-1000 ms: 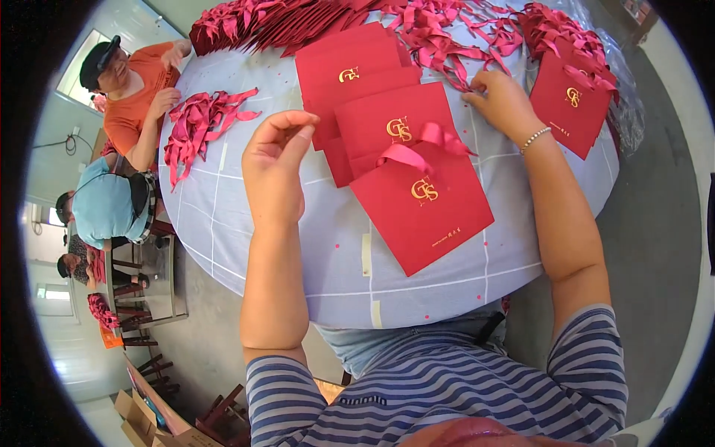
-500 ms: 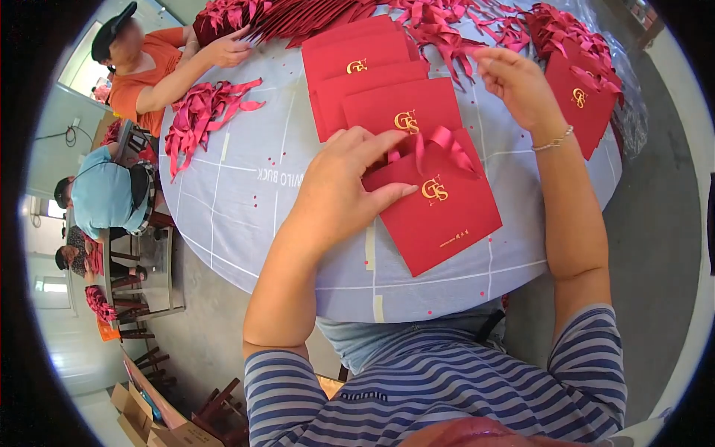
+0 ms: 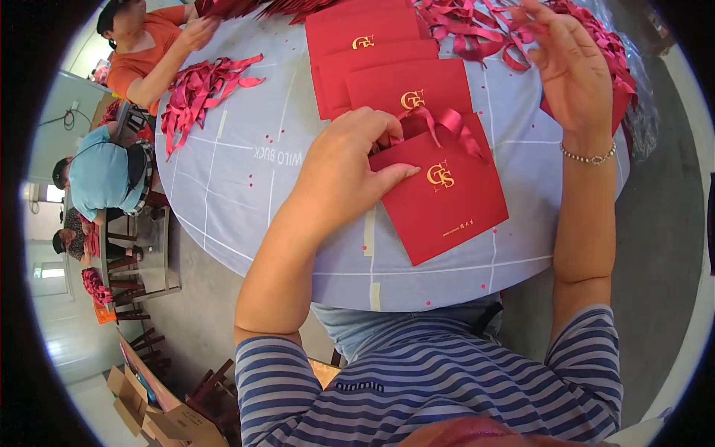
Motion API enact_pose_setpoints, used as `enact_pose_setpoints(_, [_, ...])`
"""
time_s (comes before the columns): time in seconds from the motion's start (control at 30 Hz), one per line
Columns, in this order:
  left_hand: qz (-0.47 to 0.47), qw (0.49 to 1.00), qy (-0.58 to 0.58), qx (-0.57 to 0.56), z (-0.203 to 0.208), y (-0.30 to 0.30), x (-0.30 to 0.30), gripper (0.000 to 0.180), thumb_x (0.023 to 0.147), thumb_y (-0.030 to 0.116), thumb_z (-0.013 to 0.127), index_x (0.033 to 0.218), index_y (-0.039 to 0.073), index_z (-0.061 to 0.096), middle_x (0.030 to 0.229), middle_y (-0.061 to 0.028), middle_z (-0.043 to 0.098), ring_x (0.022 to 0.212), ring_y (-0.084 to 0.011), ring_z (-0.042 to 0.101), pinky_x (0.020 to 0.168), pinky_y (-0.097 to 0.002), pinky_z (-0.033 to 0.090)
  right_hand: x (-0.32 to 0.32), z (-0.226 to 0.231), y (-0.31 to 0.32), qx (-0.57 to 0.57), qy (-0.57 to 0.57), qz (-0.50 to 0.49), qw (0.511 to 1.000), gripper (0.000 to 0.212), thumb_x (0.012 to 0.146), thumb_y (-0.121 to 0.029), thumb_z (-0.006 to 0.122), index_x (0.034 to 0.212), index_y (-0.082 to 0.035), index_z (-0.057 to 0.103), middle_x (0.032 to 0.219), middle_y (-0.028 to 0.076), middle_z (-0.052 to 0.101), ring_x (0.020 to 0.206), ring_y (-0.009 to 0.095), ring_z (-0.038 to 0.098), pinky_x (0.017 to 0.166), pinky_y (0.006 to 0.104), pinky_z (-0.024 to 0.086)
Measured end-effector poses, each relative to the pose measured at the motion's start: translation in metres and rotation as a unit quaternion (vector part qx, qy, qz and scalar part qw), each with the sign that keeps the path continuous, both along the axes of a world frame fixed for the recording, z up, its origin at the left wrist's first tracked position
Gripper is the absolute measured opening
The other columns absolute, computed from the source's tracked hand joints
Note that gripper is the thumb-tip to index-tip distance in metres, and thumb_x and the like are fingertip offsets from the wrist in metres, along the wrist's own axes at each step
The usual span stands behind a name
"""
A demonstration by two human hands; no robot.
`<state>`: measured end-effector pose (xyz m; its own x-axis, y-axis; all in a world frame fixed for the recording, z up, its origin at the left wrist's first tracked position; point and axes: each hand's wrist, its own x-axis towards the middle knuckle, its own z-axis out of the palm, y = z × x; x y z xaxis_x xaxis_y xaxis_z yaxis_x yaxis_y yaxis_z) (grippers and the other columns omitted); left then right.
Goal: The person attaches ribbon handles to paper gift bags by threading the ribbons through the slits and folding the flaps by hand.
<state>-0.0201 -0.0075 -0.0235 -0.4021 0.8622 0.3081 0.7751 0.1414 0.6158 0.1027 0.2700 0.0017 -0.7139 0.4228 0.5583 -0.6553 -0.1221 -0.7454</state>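
My left hand [image 3: 337, 170] grips the upper left edge of a small red paper gift bag [image 3: 463, 207] with gold lettering. The thumb presses on its front, while the other fingers curl in behind the top edge. A pink-red ribbon [image 3: 463, 132] loops from that edge. Raised at the far right, my right hand [image 3: 577, 86] has loosely bent, parted fingers beside a heap of ribbons [image 3: 477, 41]; nothing clear shows in it. Beyond the gripped bag, several more red bags [image 3: 383, 65] lie overlapping.
The round table [image 3: 231, 201] has a pale blue-grey cloth with small red dots scattered on it. At the left lies another ribbon pile [image 3: 197, 100], near a co-worker in an orange top [image 3: 141, 56]. Clear plastic [image 3: 646, 104] hangs at the right edge. Cardboard boxes [image 3: 160, 417] stand lower left.
My right hand has moved right and away from me, toward the ribbons, and its fingers have spread. My left hand keeps hold of the bag. The co-worker's hand has shifted left.
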Motion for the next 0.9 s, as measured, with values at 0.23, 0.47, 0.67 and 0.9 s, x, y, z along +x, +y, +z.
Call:
enact_pose_setpoints(0.23, [-0.010,0.999,-0.032,-0.010,-0.003,-0.002,-0.002,0.032,0.070,0.000,0.083,0.096,0.001,0.064,0.091,-0.0053,0.059,0.081,-0.0176,0.059,0.071,-0.0287,0.051,0.003,0.009,-0.080,0.402,-0.302,0.092,0.859,0.015,0.095,-0.011,0.060,0.108,-0.004,0.060,0.075,0.007,0.065,0.064,0.013,0.064,0.057,0.0271,0.049])
enact_pose_setpoints(0.47, [-0.013,0.986,-0.165,0.025,-0.003,0.000,-0.001,0.025,0.071,-0.001,0.079,0.092,-0.001,0.066,0.090,-0.0087,0.059,0.081,-0.0220,0.060,0.073,-0.0308,0.051,0.003,-0.014,-0.101,0.593,-0.267,-0.050,0.758,0.019,0.086,-0.017,0.067,0.101,-0.006,0.062,0.079,0.016,0.066,0.078,0.038,0.064,0.068,0.0473,0.051])
enact_pose_setpoints(0.67, [-0.027,0.998,-0.056,0.018,0.001,-0.008,-0.006,0.027,0.073,-0.001,0.082,0.096,-0.001,0.067,0.090,-0.0022,0.058,0.081,-0.0125,0.054,0.070,-0.0257,0.046,-0.002,-0.015,-0.096,0.509,-0.286,-0.064,0.809,0.020,0.086,-0.015,0.068,0.102,-0.005,0.062,0.071,0.014,0.065,0.066,0.035,0.063,0.062,0.0434,0.049])
enact_pose_setpoints(0.9, [0.034,0.985,-0.172,-0.005,0.005,-0.009,-0.007,0.024,0.076,0.002,0.080,0.097,-0.002,0.069,0.088,-0.0023,0.059,0.077,-0.0114,0.051,0.071,-0.0260,0.044,-0.003,-0.005,-0.107,0.380,-0.324,-0.091,0.862,0.011,0.084,-0.007,0.072,0.092,-0.002,0.067,0.072,0.012,0.067,0.063,0.026,0.065,0.059,0.0353,0.049])
